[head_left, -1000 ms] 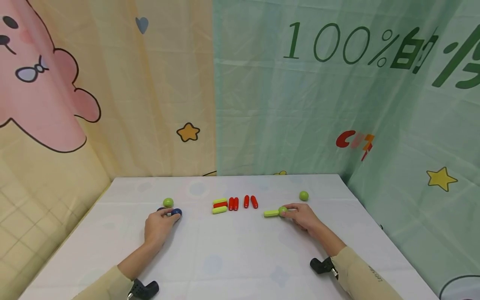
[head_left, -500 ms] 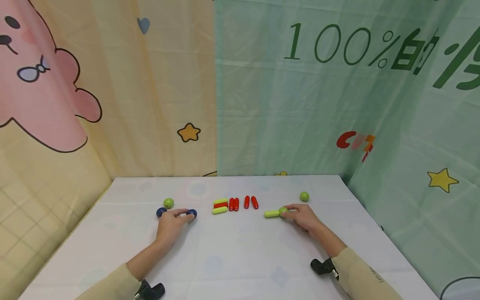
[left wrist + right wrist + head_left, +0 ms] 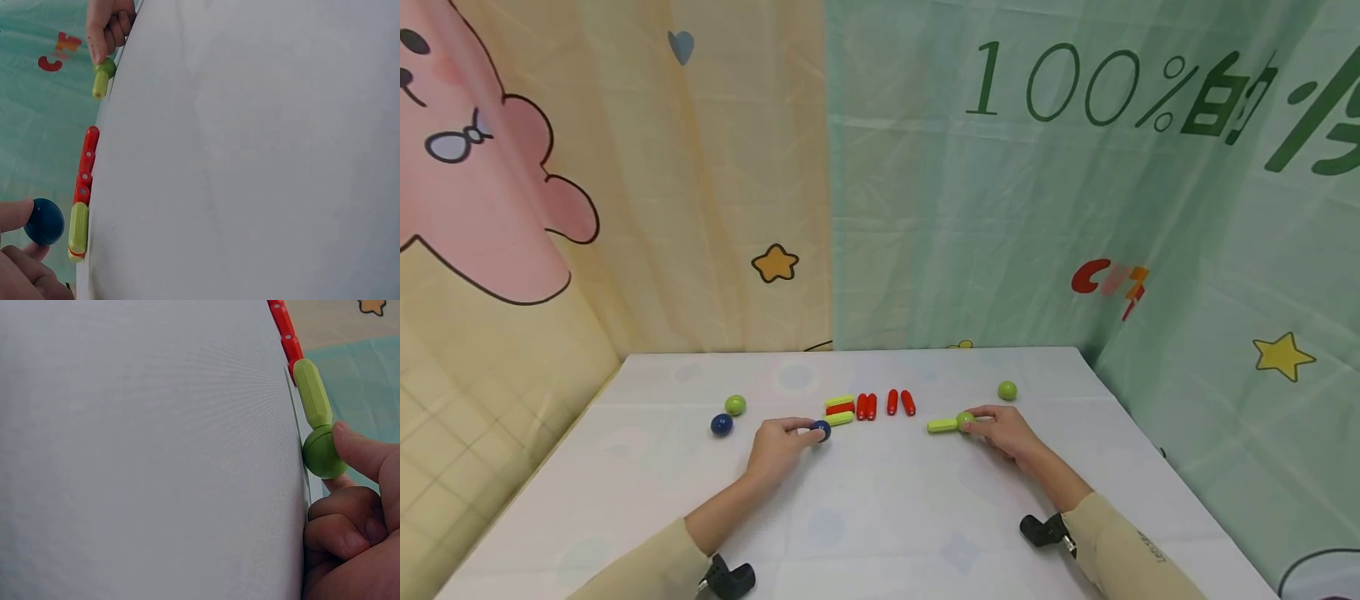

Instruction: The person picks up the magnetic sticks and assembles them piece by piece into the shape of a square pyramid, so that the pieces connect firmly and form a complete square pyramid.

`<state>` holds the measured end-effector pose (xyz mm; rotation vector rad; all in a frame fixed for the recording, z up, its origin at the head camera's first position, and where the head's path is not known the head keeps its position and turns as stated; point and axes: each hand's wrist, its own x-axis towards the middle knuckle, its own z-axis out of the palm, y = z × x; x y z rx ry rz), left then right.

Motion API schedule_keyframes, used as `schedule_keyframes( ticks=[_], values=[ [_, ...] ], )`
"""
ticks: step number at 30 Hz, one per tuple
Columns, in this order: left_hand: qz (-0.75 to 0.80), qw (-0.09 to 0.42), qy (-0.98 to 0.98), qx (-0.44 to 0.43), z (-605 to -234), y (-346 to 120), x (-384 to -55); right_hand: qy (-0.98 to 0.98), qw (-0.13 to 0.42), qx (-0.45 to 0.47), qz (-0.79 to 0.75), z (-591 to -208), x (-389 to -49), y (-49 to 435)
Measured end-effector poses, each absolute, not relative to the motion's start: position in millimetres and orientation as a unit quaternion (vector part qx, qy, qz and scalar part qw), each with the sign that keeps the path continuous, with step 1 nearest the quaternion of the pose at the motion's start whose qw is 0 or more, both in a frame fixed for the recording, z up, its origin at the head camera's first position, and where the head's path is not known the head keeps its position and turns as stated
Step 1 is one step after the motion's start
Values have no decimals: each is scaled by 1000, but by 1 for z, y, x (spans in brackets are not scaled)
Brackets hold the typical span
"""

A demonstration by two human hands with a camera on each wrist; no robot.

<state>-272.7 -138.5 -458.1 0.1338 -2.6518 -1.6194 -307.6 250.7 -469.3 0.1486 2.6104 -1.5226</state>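
My left hand [image 3: 775, 450] pinches a dark blue ball [image 3: 823, 430] between thumb and fingers, just in front of a cluster of rods. In the left wrist view that blue ball [image 3: 44, 222] appears beside the rods, apart from the yellow-green one. Over on the right, my right hand [image 3: 1006, 433] pinches a green ball [image 3: 965, 421] at the end of a yellow-green rod [image 3: 942, 426]. The right wrist view has this green ball [image 3: 324, 453] against the end of the rod [image 3: 312, 394]; whether they are joined cannot be made out.
The cluster has two yellow-green rods with a red rod [image 3: 840, 409] between them. Beside it lie a red pair [image 3: 867, 407] and two more red rods [image 3: 901, 402]. At left sit a green ball [image 3: 735, 405] and a blue ball [image 3: 722, 425]; another green ball [image 3: 1007, 390] is back right.
My left hand has carried one blue ball rightward, from beside the other blue ball to the rod cluster. The right hand stays in place with its green ball.
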Motion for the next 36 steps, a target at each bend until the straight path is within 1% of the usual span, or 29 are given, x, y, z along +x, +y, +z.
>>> schedule_keyframes(
  ticks=[7,19,26,30,36],
  values=[
    [-527,-7,-849,29,-455,-114,-277,861,59,50,-502,-470,-310,253],
    [-508,-56,-859,-34,-454,-77,-286,863,55,49,-499,-469,-308,253],
    [-513,-76,-854,-42,-455,-59,-292,862,56,46,-501,-468,-308,253],
    [-518,-80,-850,-48,-457,-49,-295,863,55,45,-500,-468,-308,254],
    [-507,-71,-857,-59,-458,-32,-298,856,61,41,-511,-470,-309,254]
  ],
)
